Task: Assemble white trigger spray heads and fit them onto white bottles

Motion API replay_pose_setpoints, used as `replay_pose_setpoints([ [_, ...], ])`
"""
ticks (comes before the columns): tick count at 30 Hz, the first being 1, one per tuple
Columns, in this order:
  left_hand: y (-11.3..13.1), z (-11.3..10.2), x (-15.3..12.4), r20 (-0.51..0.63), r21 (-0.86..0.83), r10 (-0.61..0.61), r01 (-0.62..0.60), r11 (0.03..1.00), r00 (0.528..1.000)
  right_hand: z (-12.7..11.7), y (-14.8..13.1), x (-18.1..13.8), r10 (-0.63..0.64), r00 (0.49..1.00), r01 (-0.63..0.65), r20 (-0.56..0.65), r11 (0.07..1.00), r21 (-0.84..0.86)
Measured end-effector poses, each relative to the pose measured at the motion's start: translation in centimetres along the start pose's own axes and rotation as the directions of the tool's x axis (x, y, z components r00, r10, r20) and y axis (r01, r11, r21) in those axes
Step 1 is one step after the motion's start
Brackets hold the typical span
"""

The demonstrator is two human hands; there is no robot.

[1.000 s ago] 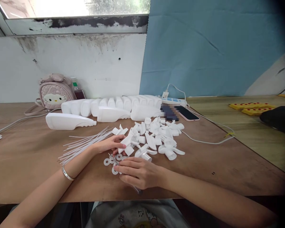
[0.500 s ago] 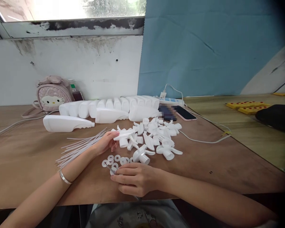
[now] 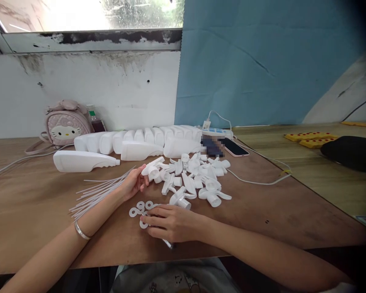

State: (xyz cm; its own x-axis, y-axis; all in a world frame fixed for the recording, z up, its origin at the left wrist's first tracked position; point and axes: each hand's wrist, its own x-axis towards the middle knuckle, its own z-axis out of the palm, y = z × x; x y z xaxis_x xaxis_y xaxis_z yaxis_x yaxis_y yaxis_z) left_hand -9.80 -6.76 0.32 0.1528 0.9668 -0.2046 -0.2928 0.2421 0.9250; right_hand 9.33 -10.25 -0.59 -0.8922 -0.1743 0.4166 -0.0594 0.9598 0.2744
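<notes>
My left hand (image 3: 134,182) is closed around a white trigger spray head (image 3: 153,171), its cap opening turned toward me. In front of me, my right hand (image 3: 174,224) grips slim metal tweezers; their rear end (image 3: 167,243) sticks out under the palm, while my fingers mostly hide the tips. Those fingers are over several flat white ring washers (image 3: 133,212), some of them covered by the hand. Just beyond my right hand lies another trigger spray head (image 3: 180,198), at the near edge of a loose pile of spray heads (image 3: 198,175).
White bottles (image 3: 140,150) lie in a row at the back, with a single bottle (image 3: 83,161) at the left. Thin white tubes (image 3: 100,193) are fanned beside my left forearm. Behind stand a pink bag (image 3: 65,126), a phone (image 3: 234,147) and a power strip (image 3: 216,132) with cables.
The spray head in my left hand has turned, so its cap opening now faces me. My right hand has shifted slightly left, and the tweezers' tips have gone from clear view.
</notes>
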Motion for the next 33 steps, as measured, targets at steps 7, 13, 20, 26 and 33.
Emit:
replay_pose_setpoints([
  [7,0.0,0.0,-0.3,-0.051,0.087,0.019,-0.015,0.996,0.999,-1.1,0.7,0.1,0.145,0.942,-0.149,-0.303,0.989,0.009],
  [13,-0.9,0.2,-0.7,0.119,0.166,-0.048,0.028,0.986,0.992,-1.4,2.3,-0.4,0.429,0.838,-0.475,-0.339,0.878,-0.064],
  [20,-0.8,0.8,-1.0,0.242,0.115,-0.143,0.118,0.986,0.96,-1.4,4.3,-1.2,0.491,0.798,-0.507,-0.349,0.86,0.049],
  [26,-0.1,0.4,-0.6,0.155,0.082,-0.015,0.002,0.997,0.988,-3.3,6.8,-2.4,0.768,0.478,-0.803,-0.427,0.579,0.142],
  [33,-0.3,0.5,-0.9,0.119,0.097,0.035,-0.047,0.994,0.992,-1.8,7.9,-3.6,0.921,0.386,-0.922,-0.04,0.386,-0.014],
])
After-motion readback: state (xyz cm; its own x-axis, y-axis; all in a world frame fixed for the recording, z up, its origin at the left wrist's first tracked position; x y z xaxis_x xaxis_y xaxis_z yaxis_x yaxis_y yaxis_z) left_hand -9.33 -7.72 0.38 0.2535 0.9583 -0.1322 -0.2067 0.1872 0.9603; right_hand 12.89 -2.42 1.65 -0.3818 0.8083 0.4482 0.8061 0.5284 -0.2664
